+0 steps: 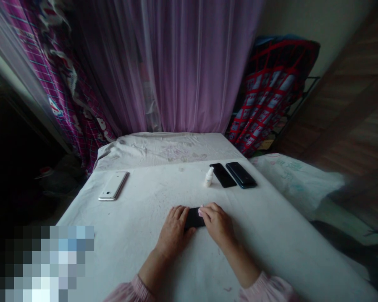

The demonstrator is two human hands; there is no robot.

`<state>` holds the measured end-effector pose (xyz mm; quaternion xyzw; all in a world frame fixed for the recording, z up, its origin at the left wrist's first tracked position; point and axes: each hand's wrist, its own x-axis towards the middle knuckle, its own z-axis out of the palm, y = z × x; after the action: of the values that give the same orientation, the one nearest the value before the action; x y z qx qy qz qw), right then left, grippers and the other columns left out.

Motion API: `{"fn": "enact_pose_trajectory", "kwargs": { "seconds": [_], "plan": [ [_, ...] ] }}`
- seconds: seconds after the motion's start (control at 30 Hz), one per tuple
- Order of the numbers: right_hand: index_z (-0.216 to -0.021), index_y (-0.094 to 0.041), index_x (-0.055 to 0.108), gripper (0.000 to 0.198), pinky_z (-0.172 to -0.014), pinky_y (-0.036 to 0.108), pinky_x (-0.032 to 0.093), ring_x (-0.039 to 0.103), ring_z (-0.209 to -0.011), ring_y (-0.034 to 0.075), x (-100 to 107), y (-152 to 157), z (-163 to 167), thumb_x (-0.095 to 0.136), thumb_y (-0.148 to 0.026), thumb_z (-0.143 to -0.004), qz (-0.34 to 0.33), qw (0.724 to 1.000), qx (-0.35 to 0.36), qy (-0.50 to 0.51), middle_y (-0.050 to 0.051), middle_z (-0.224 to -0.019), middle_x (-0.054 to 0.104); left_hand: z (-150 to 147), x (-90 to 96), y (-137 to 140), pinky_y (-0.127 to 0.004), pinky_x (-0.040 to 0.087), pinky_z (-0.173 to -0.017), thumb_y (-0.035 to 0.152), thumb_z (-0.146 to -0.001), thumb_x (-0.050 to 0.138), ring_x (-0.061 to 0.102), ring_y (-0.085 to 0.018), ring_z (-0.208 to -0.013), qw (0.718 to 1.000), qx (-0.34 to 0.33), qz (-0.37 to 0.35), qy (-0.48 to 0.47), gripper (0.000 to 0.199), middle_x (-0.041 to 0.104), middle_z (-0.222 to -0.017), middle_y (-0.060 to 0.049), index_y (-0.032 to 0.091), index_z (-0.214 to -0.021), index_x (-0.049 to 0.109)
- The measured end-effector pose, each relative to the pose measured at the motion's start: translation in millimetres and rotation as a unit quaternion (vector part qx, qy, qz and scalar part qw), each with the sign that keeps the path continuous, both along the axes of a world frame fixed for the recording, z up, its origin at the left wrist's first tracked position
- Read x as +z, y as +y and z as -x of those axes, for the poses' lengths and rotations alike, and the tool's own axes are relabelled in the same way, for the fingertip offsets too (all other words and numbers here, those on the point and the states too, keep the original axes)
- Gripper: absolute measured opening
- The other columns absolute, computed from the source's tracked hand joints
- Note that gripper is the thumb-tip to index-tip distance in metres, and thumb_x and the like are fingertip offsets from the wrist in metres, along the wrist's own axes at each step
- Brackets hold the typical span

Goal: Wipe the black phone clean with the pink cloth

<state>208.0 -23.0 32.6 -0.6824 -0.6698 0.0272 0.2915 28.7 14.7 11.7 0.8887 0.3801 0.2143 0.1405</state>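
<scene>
A black phone (194,218) lies on the white-covered table between my hands, partly hidden under them. My left hand (175,224) grips its left end, with the thumb along the near edge. At the right end, my right hand (219,222) pinches a small pale pink cloth (202,211) against the phone's surface. Most of the cloth is hidden by the fingers. Beyond the right hand a small white spray bottle (208,177) stands upright.
Beside the bottle lie a flat black phone (224,175) and another dark phone (241,175). A white phone (114,186) rests at the left. The tablecloth (138,235) covers the table up to purple curtains (195,67). A whitish plastic sheet (296,180) hangs beyond the right edge.
</scene>
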Motion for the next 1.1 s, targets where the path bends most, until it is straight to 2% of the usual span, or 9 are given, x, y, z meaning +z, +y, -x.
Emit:
{"fn": "enact_pose_trajectory", "kwargs": {
  "seconds": [0.23, 0.53, 0.6, 0.7, 0.83, 0.93, 1.03, 1.1],
  "plan": [
    [-0.089, -0.025, 0.072, 0.026, -0.069, 0.023, 0.045, 0.064, -0.078, 0.015, -8, -34, -5, 0.047, -0.026, -0.094, 0.004, 1.000, 0.011, 0.020, 0.003, -0.087, 0.068, -1, 3.8, -1, -0.053, 0.035, -0.111, 0.029, -0.082, 0.066, 0.047, -0.030, -0.126, 1.000, 0.002, 0.017, 0.000, 0.058, 0.054, -0.131, -0.015, 0.015, -0.134, 0.044],
    [-0.088, -0.024, 0.073, 0.023, -0.070, 0.025, 0.046, 0.063, -0.080, 0.016, -5, 16, -2, 0.050, -0.023, -0.091, -0.007, 1.000, -0.016, -0.009, 0.005, -0.091, 0.069, 0, 10.2, -2, -0.053, 0.038, -0.108, 0.032, -0.083, 0.064, 0.047, -0.030, -0.126, 1.000, -0.009, 0.021, -0.013, 0.056, 0.055, -0.129, -0.014, 0.018, -0.133, 0.045],
    [-0.089, -0.024, 0.073, 0.024, -0.070, 0.025, 0.046, 0.064, -0.080, 0.017, -6, 18, -2, 0.049, -0.023, -0.091, -0.009, 1.000, -0.015, -0.009, 0.005, -0.092, 0.069, 0, 10.3, -2, -0.052, 0.038, -0.108, 0.032, -0.083, 0.065, 0.047, -0.030, -0.126, 1.000, -0.008, 0.023, -0.010, 0.056, 0.055, -0.129, -0.015, 0.017, -0.133, 0.046],
    [-0.089, -0.024, 0.073, 0.027, -0.071, 0.025, 0.047, 0.064, -0.081, 0.017, -8, 4, -3, 0.046, -0.023, -0.092, -0.012, 1.000, -0.004, 0.004, 0.005, -0.091, 0.069, 0, 9.1, -2, -0.052, 0.037, -0.109, 0.031, -0.083, 0.065, 0.047, -0.029, -0.126, 1.000, -0.001, 0.019, -0.009, 0.056, 0.054, -0.130, -0.014, 0.017, -0.134, 0.045],
    [-0.089, -0.025, 0.073, 0.028, -0.070, 0.024, 0.048, 0.064, -0.079, 0.016, -11, -28, -7, 0.046, -0.028, -0.093, 0.005, 0.999, 0.016, 0.049, 0.005, -0.086, 0.068, 0, 4.8, -1, -0.052, 0.038, -0.108, 0.032, -0.084, 0.063, 0.046, -0.029, -0.127, 1.000, 0.001, 0.014, -0.015, 0.057, 0.054, -0.131, -0.014, 0.019, -0.136, 0.043],
    [-0.086, -0.025, 0.073, 0.027, -0.071, 0.025, 0.050, 0.065, -0.077, 0.017, -8, -40, -14, 0.048, -0.032, -0.092, 0.025, 0.992, 0.031, 0.124, 0.005, -0.085, 0.069, 3, 1.2, 2, -0.053, 0.035, -0.110, 0.033, -0.086, 0.061, 0.045, -0.029, -0.129, 1.000, -0.019, 0.008, -0.011, 0.058, 0.053, -0.134, -0.015, 0.018, -0.138, 0.042],
    [-0.088, -0.023, 0.073, 0.026, -0.073, 0.027, 0.052, 0.066, -0.080, 0.018, -6, -30, -25, 0.050, -0.035, -0.089, -0.006, 0.981, 0.014, 0.196, 0.006, -0.089, 0.070, 8, 1.8, 11, -0.058, 0.027, -0.112, 0.034, -0.086, 0.060, 0.039, -0.031, -0.134, 0.997, -0.067, 0.011, 0.029, 0.061, 0.051, -0.138, -0.015, 0.019, -0.142, 0.040],
    [-0.096, -0.022, 0.072, 0.026, -0.072, 0.028, 0.053, 0.066, -0.079, 0.018, -7, -14, -30, 0.053, -0.037, -0.087, -0.017, 0.975, 0.000, 0.223, 0.007, -0.091, 0.070, 14, 7.3, 20, -0.064, 0.021, -0.111, 0.030, -0.084, 0.062, 0.029, -0.034, -0.140, 0.993, -0.090, 0.012, 0.071, 0.062, 0.048, -0.144, -0.012, 0.025, -0.142, 0.041]
  ]
}}
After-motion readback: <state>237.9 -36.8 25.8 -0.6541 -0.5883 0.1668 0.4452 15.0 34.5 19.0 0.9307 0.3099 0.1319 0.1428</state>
